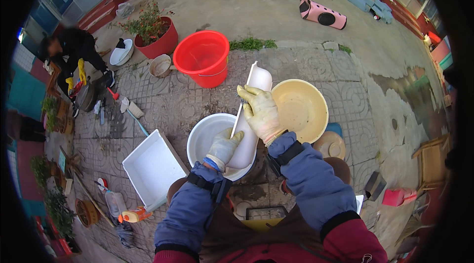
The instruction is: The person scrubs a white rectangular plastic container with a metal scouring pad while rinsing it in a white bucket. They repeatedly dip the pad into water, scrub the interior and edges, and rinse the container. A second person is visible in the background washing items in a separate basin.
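Observation:
My left hand [223, 147], in a pale rubber glove, grips the near end of a long white plastic bin [246, 152]. The bin is tipped on its side, its lower end over a round white basin [200, 135]. In a matching glove, my right hand [262, 115] is at the bin's upper rim. A small grey scourer [243, 99], perhaps steel wool, shows between its fingers and is mostly hidden. To the right of the bin stands a cream-yellow basin [301, 113] with dark specks inside.
A red bucket [202, 59] stands ahead, beside a potted plant [157, 37]. At left lie a square white tray [157, 168], a brush [135, 110] and an orange bottle [136, 214]. A person [76, 52] in yellow gloves handles a dark pan [87, 96].

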The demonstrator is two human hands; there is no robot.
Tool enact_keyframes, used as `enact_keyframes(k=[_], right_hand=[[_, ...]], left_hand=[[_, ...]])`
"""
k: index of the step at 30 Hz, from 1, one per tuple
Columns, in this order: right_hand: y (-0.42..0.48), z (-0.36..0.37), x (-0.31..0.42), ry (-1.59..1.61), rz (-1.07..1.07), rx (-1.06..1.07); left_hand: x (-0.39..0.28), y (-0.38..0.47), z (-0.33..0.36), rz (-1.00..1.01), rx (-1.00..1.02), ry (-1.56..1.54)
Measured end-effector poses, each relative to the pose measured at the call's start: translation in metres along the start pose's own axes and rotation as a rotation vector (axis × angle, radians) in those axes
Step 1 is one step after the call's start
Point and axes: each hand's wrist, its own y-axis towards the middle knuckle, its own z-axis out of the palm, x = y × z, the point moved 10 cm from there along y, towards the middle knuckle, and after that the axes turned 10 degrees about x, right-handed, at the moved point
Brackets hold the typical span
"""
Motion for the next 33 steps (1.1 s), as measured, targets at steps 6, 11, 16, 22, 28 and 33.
enact_keyframes(k=[6,11,16,22,28,33], right_hand=[[-0.039,0.023,0.027,-0.003,-0.136,0.052],[0.004,-0.002,-0.003,-0.073,-0.058,-0.063],[-0.026,0.015,0.033,-0.043,-0.087,0.052],[-0.027,0.002,0.004,0.000,-0.099,-0.065],[0.003,-0.020,-0.041,0.021,0.146,-0.224],[-0.071,0.012,0.024,0.106,0.025,0.056]], left_hand=[[0.016,0.009,0.000,-0.034,0.018,0.164],[0.021,0.007,0.006,-0.010,0.074,0.049],[0.019,0.011,-0.002,-0.033,-0.019,0.201],[0.011,0.001,0.011,0.032,0.094,0.079],[0.015,-0.003,0.015,-0.083,0.120,-0.016],[0.014,-0.002,0.016,-0.035,0.113,-0.055]])
